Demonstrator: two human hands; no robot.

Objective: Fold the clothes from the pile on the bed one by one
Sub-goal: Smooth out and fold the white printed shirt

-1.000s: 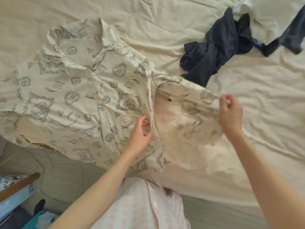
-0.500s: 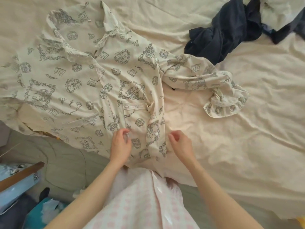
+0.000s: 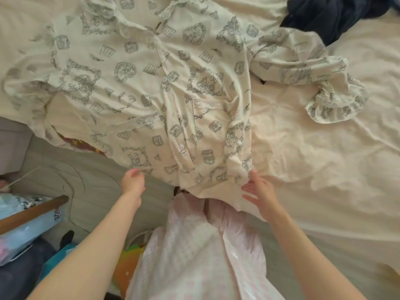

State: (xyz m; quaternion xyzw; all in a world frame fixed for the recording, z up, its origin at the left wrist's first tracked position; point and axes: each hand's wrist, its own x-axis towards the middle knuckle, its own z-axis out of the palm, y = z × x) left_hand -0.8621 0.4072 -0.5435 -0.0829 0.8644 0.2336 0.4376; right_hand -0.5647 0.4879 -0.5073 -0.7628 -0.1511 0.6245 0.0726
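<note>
We see 1 printed pyjama shirt (image 3: 151, 87) spread front-up and unfolded on the bed (image 3: 324, 165), its hem at the near edge, left hand (image 3: 132, 182) relaxed beside it, right hand (image 3: 258, 191) open, touching the corner, dark clothes (image 3: 329, 16) still waiting.

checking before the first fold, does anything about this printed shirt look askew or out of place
Yes. The printed shirt lies spread front-up, but its sleeve on the right is twisted and bunched, with the ruffled cuff crumpled on the bed sheet. The hem hangs off the bed's edge between the left hand and right hand.
</note>
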